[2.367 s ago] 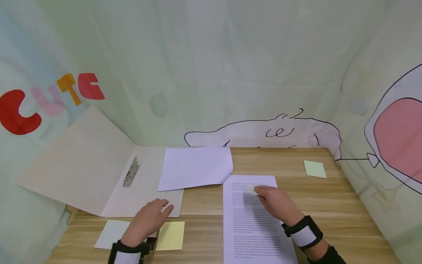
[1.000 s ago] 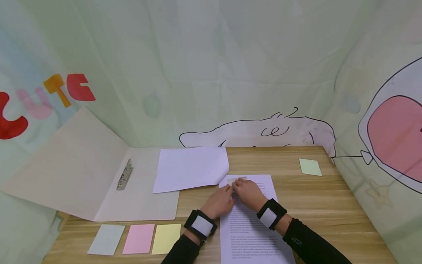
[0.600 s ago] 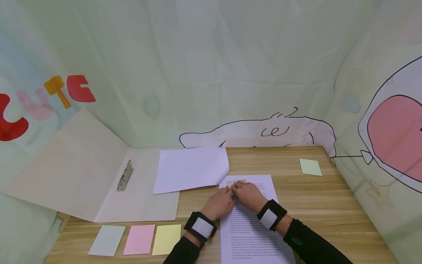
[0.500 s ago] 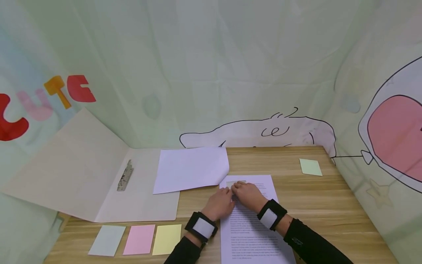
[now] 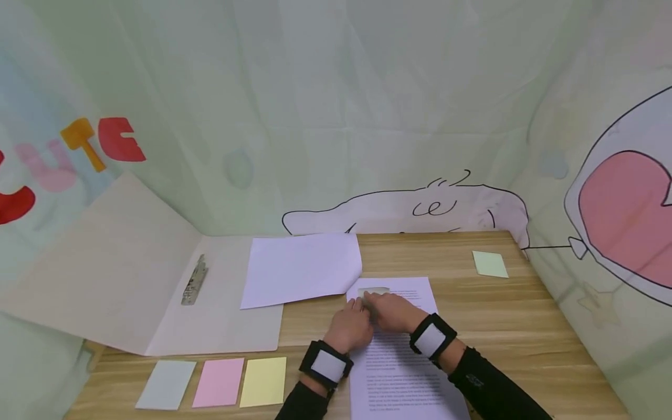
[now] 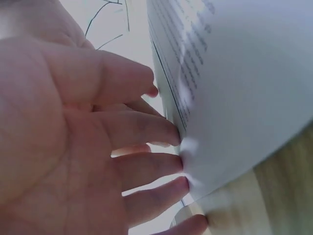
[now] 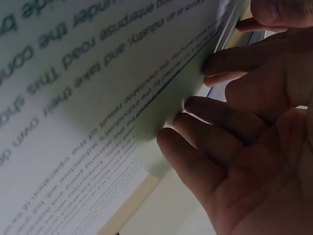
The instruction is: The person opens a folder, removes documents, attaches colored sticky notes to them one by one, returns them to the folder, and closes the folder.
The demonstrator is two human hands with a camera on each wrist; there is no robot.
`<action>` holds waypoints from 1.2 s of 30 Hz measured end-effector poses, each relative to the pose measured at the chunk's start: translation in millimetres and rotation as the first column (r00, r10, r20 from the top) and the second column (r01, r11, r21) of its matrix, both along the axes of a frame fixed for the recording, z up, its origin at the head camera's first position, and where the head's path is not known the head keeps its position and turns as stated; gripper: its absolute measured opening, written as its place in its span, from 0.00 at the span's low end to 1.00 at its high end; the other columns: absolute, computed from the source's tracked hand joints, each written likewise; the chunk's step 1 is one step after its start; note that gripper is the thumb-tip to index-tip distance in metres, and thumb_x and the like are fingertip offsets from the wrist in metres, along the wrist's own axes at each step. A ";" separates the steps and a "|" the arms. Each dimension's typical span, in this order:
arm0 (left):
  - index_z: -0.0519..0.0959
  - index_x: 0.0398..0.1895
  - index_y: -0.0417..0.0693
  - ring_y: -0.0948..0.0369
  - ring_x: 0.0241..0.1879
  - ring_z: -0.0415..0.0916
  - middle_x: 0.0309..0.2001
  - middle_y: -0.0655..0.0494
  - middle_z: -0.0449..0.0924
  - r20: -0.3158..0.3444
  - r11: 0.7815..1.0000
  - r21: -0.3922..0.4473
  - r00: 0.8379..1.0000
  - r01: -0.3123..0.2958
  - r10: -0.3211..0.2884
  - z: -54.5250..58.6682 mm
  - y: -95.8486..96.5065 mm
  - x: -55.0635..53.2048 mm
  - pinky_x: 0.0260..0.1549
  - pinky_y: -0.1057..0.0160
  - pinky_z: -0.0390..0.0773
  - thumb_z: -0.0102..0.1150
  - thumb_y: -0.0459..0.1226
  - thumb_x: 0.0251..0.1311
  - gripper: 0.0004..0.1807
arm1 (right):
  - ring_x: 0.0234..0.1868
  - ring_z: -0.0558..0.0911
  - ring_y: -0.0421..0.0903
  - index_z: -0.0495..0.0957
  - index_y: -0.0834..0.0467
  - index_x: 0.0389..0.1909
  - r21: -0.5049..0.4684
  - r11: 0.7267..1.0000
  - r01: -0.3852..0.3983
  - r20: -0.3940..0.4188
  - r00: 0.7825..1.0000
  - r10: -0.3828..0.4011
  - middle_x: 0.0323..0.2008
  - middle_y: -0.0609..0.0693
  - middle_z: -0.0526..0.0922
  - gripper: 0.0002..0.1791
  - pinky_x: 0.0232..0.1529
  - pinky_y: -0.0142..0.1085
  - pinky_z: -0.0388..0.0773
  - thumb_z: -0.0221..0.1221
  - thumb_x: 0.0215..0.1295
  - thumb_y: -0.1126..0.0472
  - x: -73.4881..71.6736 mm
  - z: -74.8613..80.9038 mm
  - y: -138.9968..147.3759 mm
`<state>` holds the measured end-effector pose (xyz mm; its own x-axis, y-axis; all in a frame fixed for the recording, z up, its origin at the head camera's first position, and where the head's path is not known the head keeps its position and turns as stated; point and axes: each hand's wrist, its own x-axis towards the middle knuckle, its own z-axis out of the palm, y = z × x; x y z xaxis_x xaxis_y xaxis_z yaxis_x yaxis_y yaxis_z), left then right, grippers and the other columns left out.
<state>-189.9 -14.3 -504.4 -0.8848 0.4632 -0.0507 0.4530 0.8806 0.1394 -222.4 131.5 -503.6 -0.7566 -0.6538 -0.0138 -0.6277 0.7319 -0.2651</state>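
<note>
A printed sheet [image 5: 401, 373] lies on the wooden table, with a pale green sticky note [image 5: 377, 290] at its upper left. My right hand [image 5: 391, 311] covers the lower part of the note. In the right wrist view its extended fingertips press the note [image 7: 151, 134] flat against the print. Beside it, at the sheet's left edge, is my left hand [image 5: 349, 328]. The left wrist view shows this hand's fingers [image 6: 142, 129] stretched out, fingertips touching the paper [image 6: 234, 88]. Neither hand grips anything.
An opened folder [image 5: 231, 326] with a metal clip [image 5: 195, 280] stands at the left, a blank white sheet [image 5: 301, 271] overlapping it. Grey-blue [image 5: 165, 385], pink [image 5: 218, 382] and yellow [image 5: 263, 382] sticky notes line the front left. Another green note [image 5: 490, 264] lies back right.
My right hand, earlier pinching the note over the sheet, has moved left and now presses it down. My left hand has come from over the pink note to the sheet's edge.
</note>
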 end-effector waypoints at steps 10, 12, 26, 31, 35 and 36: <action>0.74 0.57 0.34 0.49 0.63 0.62 0.62 0.40 0.68 0.053 0.999 -0.053 0.999 -0.005 0.008 4.1 -2.5 -1.4 0.50 0.54 0.73 0.52 0.40 0.57 0.26 | 0.38 0.81 0.53 0.70 0.58 0.47 -0.068 0.998 -0.009 0.057 0.998 0.013 0.44 0.59 0.79 0.11 0.35 0.46 0.76 0.55 0.64 0.62 -1.9 -0.8 -15.7; 0.74 0.57 0.33 0.48 0.64 0.62 0.62 0.39 0.67 0.063 0.998 -0.060 0.998 -0.010 0.013 5.0 -2.3 -2.0 0.50 0.54 0.73 0.54 0.41 0.55 0.27 | 0.36 0.80 0.52 0.69 0.57 0.44 -0.070 0.998 0.000 0.071 0.997 0.005 0.42 0.57 0.78 0.08 0.34 0.46 0.76 0.54 0.65 0.61 -2.1 1.5 -19.4; 0.77 0.53 0.34 0.50 0.67 0.57 0.64 0.41 0.65 0.088 0.999 -0.053 0.996 0.008 -0.003 1.1 -3.2 -4.0 0.55 0.54 0.69 0.52 0.39 0.58 0.22 | 0.65 0.63 0.62 0.65 0.67 0.64 0.076 0.997 -0.005 0.032 0.999 0.002 0.64 0.63 0.67 0.26 0.58 0.55 0.65 0.53 0.67 0.61 -8.4 -6.7 -27.1; 0.77 0.54 0.34 0.49 0.66 0.58 0.64 0.41 0.65 0.075 0.998 -0.052 0.997 0.022 -0.019 -1.4 -2.5 -3.2 0.56 0.54 0.69 0.52 0.39 0.58 0.23 | 0.64 0.65 0.62 0.66 0.68 0.63 0.104 0.995 0.006 0.005 1.000 -0.007 0.63 0.63 0.68 0.26 0.59 0.52 0.65 0.53 0.67 0.61 -7.3 -8.5 -25.9; 0.77 0.53 0.33 0.49 0.65 0.59 0.64 0.39 0.65 0.077 1.000 -0.023 0.997 0.003 -0.001 -3.5 -1.7 0.4 0.52 0.51 0.71 0.53 0.39 0.57 0.23 | 0.62 0.67 0.63 0.67 0.68 0.61 0.079 0.997 -0.003 -0.039 0.999 0.006 0.61 0.64 0.70 0.25 0.60 0.50 0.65 0.55 0.65 0.63 -3.9 -10.8 -24.6; 0.77 0.52 0.33 0.49 0.64 0.59 0.63 0.39 0.65 0.078 1.000 -0.019 0.997 -0.003 0.004 -4.2 -1.4 1.6 0.51 0.50 0.71 0.53 0.39 0.57 0.23 | 0.62 0.67 0.64 0.67 0.69 0.61 0.070 0.998 -0.006 -0.038 0.999 0.009 0.61 0.64 0.70 0.25 0.60 0.50 0.65 0.55 0.64 0.63 -3.1 -11.8 -24.0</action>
